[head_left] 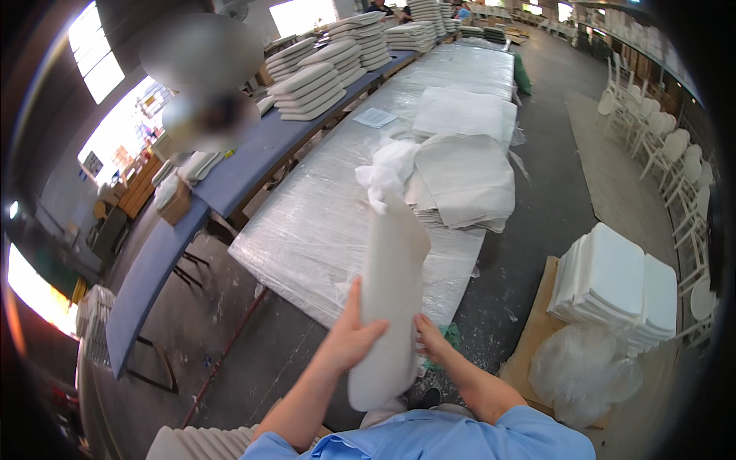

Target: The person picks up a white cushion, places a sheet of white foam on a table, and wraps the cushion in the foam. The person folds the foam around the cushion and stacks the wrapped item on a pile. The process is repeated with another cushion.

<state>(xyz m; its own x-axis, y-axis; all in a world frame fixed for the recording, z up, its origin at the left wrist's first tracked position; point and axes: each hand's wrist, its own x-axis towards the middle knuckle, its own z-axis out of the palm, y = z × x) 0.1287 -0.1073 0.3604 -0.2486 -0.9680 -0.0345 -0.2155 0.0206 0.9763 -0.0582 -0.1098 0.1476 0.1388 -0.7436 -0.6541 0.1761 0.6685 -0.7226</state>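
Note:
A long, pale grey seat cushion [389,307] is held up in front of me, tilted so that its far end points toward the table. My left hand [349,337] grips its left edge, with the thumb across the face and the fingers partly hidden. On the opposite edge, my right hand [435,341] holds it with bent fingers. Loose fabric shows along the cushion's upper right edge. Just beyond it, crumpled thin white wrapping [385,170] lies on the plastic-covered table [307,222]. Beside that is a stack of off-white fabric pieces [468,180].
Stacked cushions [310,90] stand on a long blue table [253,149] at left. White foam pads [609,276] and a clear plastic bag [584,372] sit at right. White chairs [667,146] line the far right. More cushions [203,445] lie beside me, lower left.

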